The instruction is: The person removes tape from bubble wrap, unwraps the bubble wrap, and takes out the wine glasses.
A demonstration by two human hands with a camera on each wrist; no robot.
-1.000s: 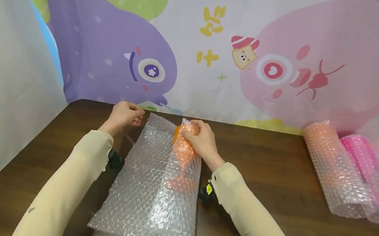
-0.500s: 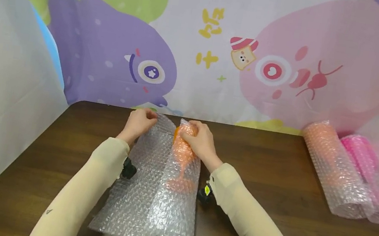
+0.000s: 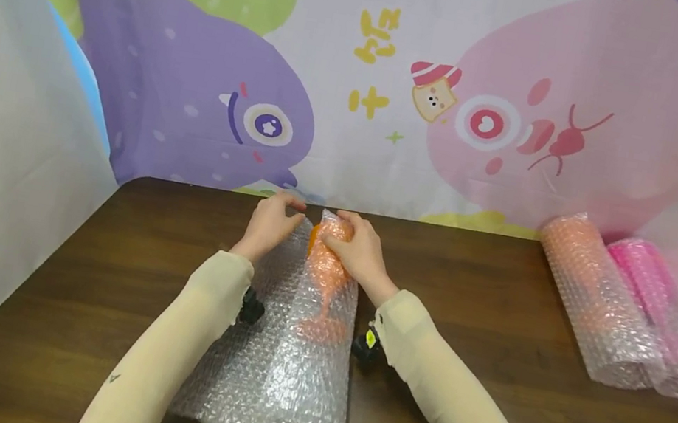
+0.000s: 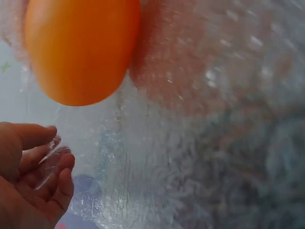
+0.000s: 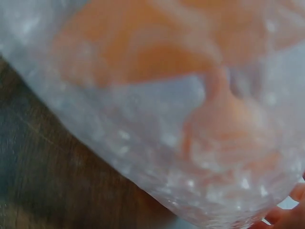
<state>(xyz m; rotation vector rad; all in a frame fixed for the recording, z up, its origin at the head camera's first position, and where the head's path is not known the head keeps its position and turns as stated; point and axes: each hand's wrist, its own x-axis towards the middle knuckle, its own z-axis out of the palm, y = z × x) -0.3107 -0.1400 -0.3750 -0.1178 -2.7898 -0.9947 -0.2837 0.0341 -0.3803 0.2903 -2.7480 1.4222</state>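
An orange goblet (image 3: 332, 270) lies on its side, bowl to the back, partly rolled in clear bubble wrap (image 3: 242, 390) on the table. My right hand (image 3: 360, 249) grips the bowl end through the wrap, its fingers mostly hidden in the right wrist view. At the back edge of the loose sheet, my left hand (image 3: 272, 226) pinches the clear plastic between thumb and curled fingers (image 4: 64, 183). The left wrist view shows a smooth bare part of the orange bowl (image 4: 83, 52) just above that hand, not touching it.
Two bubble-wrapped bundles, one orange (image 3: 593, 299) and one pink (image 3: 655, 294), lie side by side at the back right of the dark wooden table (image 3: 468, 285). A cartoon-printed cloth (image 3: 354, 162) hangs behind the table.
My left hand has moved right, from beside the sheet's back left corner to near the goblet, drawing the wrap's edge inward. The right hand has kept its place and grip.
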